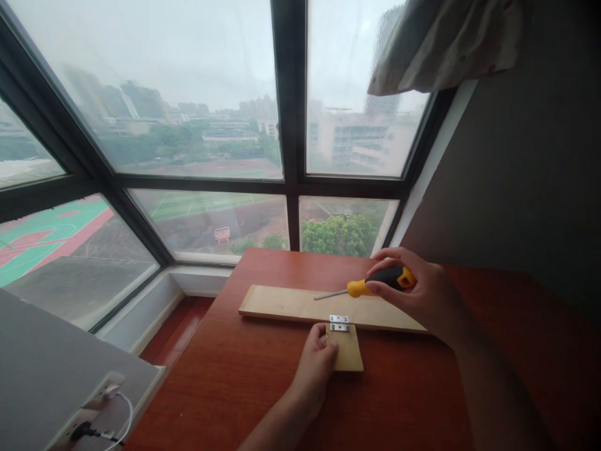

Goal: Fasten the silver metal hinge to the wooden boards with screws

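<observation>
My right hand [420, 291] is closed round the black and yellow handle of a screwdriver [364, 287], held level with its metal tip pointing left above a long wooden board [282, 304]. A small metal hinge [339, 322] joins that board to a small wooden piece [348, 352] in front of it. My left hand [315, 363] rests against the left edge of the small piece, fingers curled on it.
The boards lie on a reddish-brown table [225, 382] set against a large window [206, 125]. A wall [526, 175] runs along the right. At the lower left, a socket with a white plug and cable [106, 407] sits on a grey surface.
</observation>
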